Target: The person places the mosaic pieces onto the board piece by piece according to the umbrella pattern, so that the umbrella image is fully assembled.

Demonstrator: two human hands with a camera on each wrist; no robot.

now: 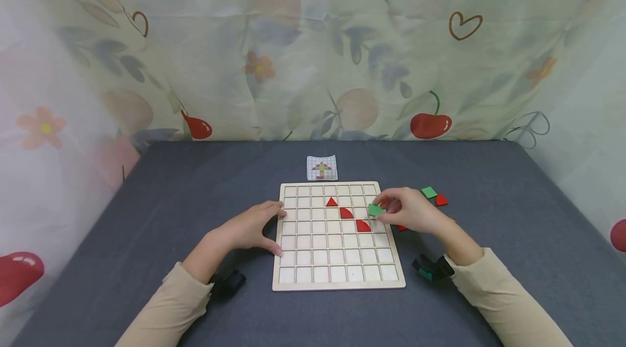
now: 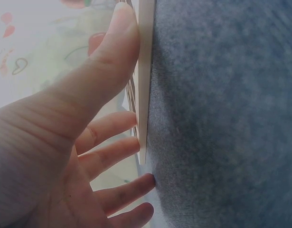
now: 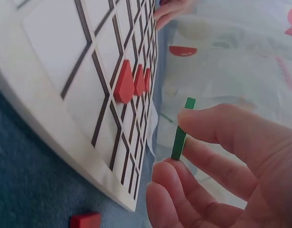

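A pale wooden grid board lies on the table with a red triangle and two red quarter-round tiles set in its cells. Between thumb and fingers, my right hand pinches a flat green square tile over the board's right side. In the right wrist view that green tile is seen edge-on, apart from the board. My left hand rests at the board's left edge, thumb and fingers spread. The left wrist view shows its thumb against the board's rim.
A small pattern card with a coloured arrow-like figure lies beyond the board. Right of the board are a loose green tile and a red tile. Another red piece sits near the board's right edge, partly hidden by my right hand.
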